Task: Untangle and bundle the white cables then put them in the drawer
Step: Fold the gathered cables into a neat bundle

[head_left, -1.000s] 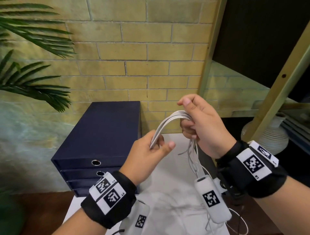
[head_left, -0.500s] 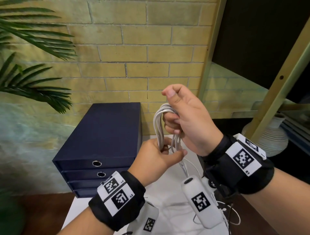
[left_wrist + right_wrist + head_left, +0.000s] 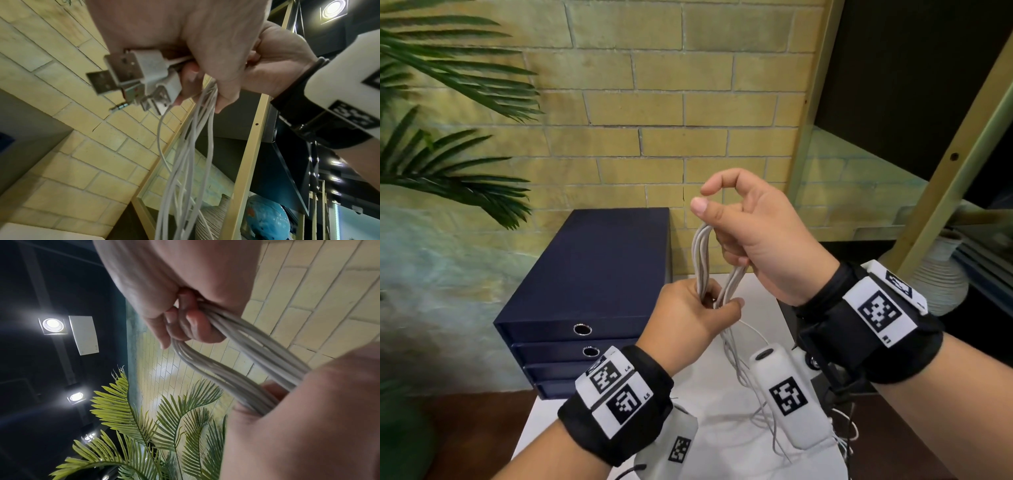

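A: Where are the white cables (image 3: 703, 260)?

B: Up in the air, over the white table (image 3: 722, 397) — both hands have them. They are folded into a loop.

A: What does the left hand (image 3: 688, 318) do?

B: It grips the bottom of the loop. Its fingers (image 3: 228, 91) are curled tight round the strands, and the plugs (image 3: 131, 73) stick out of its fist. The loose ends hang down from it toward the table.

A: And the right hand (image 3: 760, 246)?

B: It holds the top of the loop. Its lower fingers (image 3: 197, 327) are hooked through the bend. The thumb and first finger are above the cables — their tips almost meet, and they pinch nothing.

A: Where is the drawer?

B: The dark blue drawer box (image 3: 592, 284) stands on the table, behind the left hand, by the brick wall (image 3: 688, 102). Every drawer I can see is closed
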`<state>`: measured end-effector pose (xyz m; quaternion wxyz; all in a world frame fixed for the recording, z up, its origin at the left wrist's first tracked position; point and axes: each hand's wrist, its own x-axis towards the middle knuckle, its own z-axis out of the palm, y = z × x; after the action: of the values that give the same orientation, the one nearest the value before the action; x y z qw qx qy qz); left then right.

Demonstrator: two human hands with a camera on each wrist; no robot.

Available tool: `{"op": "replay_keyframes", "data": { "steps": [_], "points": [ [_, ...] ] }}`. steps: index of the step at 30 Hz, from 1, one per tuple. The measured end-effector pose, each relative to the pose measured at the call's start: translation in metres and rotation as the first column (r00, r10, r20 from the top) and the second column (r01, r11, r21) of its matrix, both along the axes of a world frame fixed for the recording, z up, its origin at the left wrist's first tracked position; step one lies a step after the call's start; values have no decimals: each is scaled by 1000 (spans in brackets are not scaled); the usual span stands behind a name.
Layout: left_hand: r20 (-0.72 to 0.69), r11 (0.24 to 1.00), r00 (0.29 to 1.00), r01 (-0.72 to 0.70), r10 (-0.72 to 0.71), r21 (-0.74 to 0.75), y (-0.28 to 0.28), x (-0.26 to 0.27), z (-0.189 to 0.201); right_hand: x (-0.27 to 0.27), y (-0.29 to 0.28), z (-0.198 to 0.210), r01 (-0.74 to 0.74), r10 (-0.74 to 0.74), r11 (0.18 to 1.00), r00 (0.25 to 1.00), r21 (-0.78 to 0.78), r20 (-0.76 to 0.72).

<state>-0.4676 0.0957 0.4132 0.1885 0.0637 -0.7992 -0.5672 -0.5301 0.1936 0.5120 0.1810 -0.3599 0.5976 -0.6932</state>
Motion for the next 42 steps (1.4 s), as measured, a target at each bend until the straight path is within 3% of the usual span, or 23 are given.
{"op": "replay_keyframes", "data": {
  "steps": [11, 18, 23, 28, 30, 33, 35, 38, 40, 42],
  "points": [
    [-95, 999, 994, -47, 48, 9, -2, -3, 5, -6, -3, 28, 9, -7, 1000, 998, 28, -65],
    [-65, 984, 995, 58, -69, -168, -14, -7, 16, -13, -2, 46, 17, -2, 997, 977, 70, -215],
    [155, 963, 958, 257, -242, -81, -7, 1, 27, -18, -3, 48, 63, -33, 993, 959, 96, -283],
    [134, 947, 937, 318, -321, 44, -13, 4, 14, -27, 0, 41, 143, -73, 978, 919, 155, -388],
    [104, 955, 954, 266, -280, 132, -15, 4, 8, -30, 0, 33, 145, -99, 985, 924, 98, -369],
    [-19, 954, 988, 153, -154, 258, -16, 2, 6, -38, 4, -5, 87, -64, 991, 977, 106, -204],
    [-93, 940, 994, 84, -57, 329, -15, 2, 12, -34, 7, -46, -112, 136, 966, 987, 232, -89],
    [-160, 896, 987, 61, 11, 439, -19, -1, 23, -18, 9, -96, -320, 394, 811, 917, 490, -54],
    [-204, 861, 978, 59, 53, 506, -24, -3, 27, -14, 9, -115, -234, 330, 838, 937, 494, -116],
    [-244, 823, 961, 31, 132, 567, -29, -4, 30, -15, 11, -127, -42, 170, 892, 954, 450, -248]
  ]
}}
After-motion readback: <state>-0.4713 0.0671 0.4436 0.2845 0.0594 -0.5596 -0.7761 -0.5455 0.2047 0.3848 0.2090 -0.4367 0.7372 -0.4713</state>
